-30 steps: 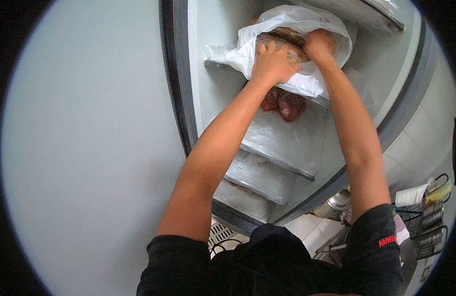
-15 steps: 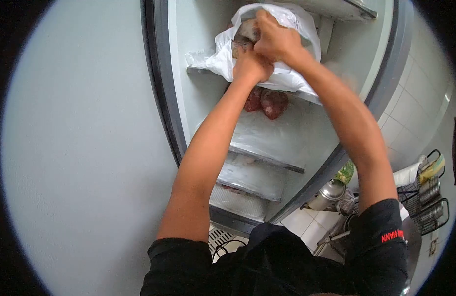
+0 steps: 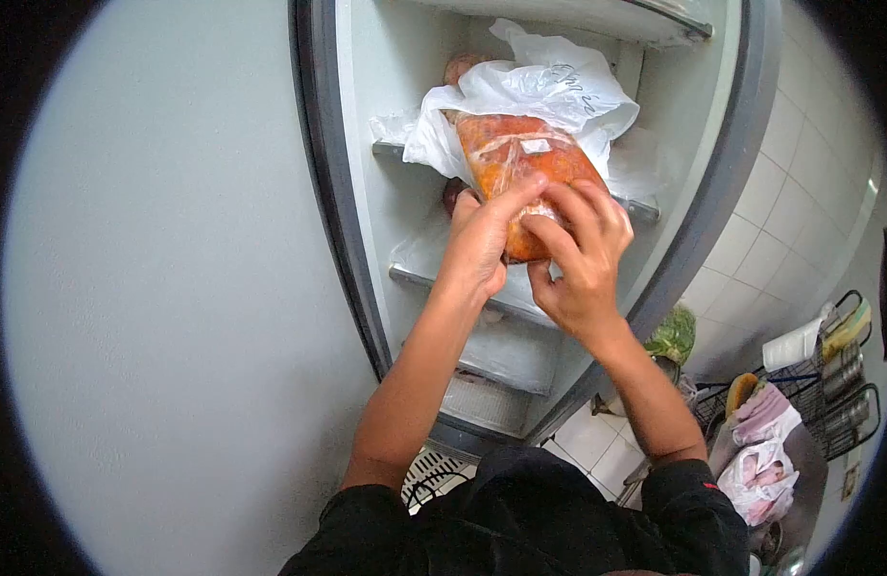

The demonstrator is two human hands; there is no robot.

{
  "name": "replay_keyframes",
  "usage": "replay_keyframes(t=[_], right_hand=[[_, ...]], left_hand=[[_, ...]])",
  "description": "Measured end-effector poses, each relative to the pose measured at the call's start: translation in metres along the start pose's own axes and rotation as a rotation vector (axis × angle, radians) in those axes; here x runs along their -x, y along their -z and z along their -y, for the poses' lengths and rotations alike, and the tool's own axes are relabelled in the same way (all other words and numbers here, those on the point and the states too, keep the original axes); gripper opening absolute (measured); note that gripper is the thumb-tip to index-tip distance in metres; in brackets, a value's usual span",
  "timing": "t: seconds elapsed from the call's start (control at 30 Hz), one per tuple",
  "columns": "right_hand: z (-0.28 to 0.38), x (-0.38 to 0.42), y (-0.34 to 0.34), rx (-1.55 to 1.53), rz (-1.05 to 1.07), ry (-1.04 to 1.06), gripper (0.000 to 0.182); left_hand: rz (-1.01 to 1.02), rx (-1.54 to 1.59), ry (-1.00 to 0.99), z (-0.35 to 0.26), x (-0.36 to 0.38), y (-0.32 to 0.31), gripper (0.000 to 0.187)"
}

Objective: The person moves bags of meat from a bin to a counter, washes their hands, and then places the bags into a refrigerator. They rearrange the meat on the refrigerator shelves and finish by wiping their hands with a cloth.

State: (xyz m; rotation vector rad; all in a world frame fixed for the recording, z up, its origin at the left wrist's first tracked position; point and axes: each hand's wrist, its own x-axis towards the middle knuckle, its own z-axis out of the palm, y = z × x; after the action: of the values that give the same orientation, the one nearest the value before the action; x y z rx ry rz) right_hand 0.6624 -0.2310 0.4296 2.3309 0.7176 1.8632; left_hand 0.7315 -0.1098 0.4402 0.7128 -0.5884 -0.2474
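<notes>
An orange-red block of food in clear plastic wrap (image 3: 535, 158) sticks out of a white plastic bag (image 3: 549, 82) on an upper freezer shelf. My left hand (image 3: 487, 235) grips the block's lower left side, with the thumb on top. My right hand (image 3: 583, 250) lies on its lower right part, fingers bent over the wrap and closed on it. A small white label (image 3: 536, 146) shows on the block. Dark writing marks the bag. The underside of the block is hidden.
Frosted shelves (image 3: 501, 350) lie below my hands. The freezer's door frame (image 3: 717, 163) curves along the right. At the lower right are a wire rack (image 3: 827, 413), a green leafy vegetable (image 3: 672, 334) and a white bag with pinkish contents (image 3: 758, 480). A grey panel (image 3: 175, 288) fills the left.
Both hands have moved down toward me. The orange-red block now shows outside the white bag, with both hands on it. The bag's mouth has folded over and its writing shows.
</notes>
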Motion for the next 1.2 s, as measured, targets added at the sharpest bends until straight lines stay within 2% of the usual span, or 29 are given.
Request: replay_keyframes(t=[0.1,0.13,0.23,0.3,0.37,0.43,0.53,0.63,0.7,0.8,0.9,0.97,1.03,1.1,1.2], right_hand=[[0.021,0.022,0.012,-0.337,-0.289,-0.486,0.072],[0.022,0.037,0.006,-0.618,-0.287,-0.685,0.084],[0.03,0.045,0.02,-1.583,-0.266,-1.292,0.091],[0.041,0.046,0.019,-1.425,-0.22,-1.258,0.094],[0.059,0.05,0.022,-1.232,-0.292,-1.068,0.097],[0.077,0.033,0.035,-1.301,-0.447,-0.904,0.096],[0.078,0.002,0.039,-1.33,-0.631,-0.799,0.098],[0.063,-0.056,0.032,-1.322,-0.802,-0.71,0.084],[0.045,-0.101,0.033,-1.452,-0.883,-0.693,0.072],[0.008,-0.167,0.033,-1.612,-0.932,-0.514,0.059],[-0.028,-0.216,0.024,-1.66,-0.961,-0.488,0.048],[-0.05,-0.24,0.017,-1.694,-0.867,-0.498,0.046],[-0.077,-0.268,0.007,-1.755,-0.77,-0.512,0.043],[-0.105,-0.291,-0.01,-1.835,-0.678,-0.564,0.039],[-0.126,-0.33,-0.032,-1.819,-0.672,-0.793,0.03]], left_hand=[[-0.084,0.058,-0.092,0.019,0.012,0.001,0.053],[-0.089,0.081,-0.094,0.021,0.018,0.002,0.054],[-0.106,0.055,-0.139,0.033,0.037,0.013,0.058],[-0.077,0.044,-0.093,0.028,0.058,0.02,0.062],[-0.036,0.03,-0.127,0.012,0.077,0.009,0.067],[0.098,0.012,-0.2,-0.011,0.088,-0.007,0.072],[0.213,-0.231,-0.263,-0.058,0.084,-0.04,0.071],[0.314,-0.478,-0.382,-0.107,0.055,-0.076,0.067],[0.389,-0.532,-0.484,-0.13,0.02,-0.095,0.063],[0.447,-0.197,-0.356,-0.158,-0.005,-0.104,0.061],[0.173,-0.535,-0.54,-0.123,-0.029,-0.039,0.056],[-0.021,-1.054,-0.65,-0.082,-0.053,0.01,0.054],[-0.024,-1.337,-0.804,-0.061,-0.065,0.036,0.055],[0.02,-1.379,-0.795,-0.046,-0.079,0.057,0.063],[0.065,-1.494,-0.754,-0.032,-0.085,0.068,0.07]])
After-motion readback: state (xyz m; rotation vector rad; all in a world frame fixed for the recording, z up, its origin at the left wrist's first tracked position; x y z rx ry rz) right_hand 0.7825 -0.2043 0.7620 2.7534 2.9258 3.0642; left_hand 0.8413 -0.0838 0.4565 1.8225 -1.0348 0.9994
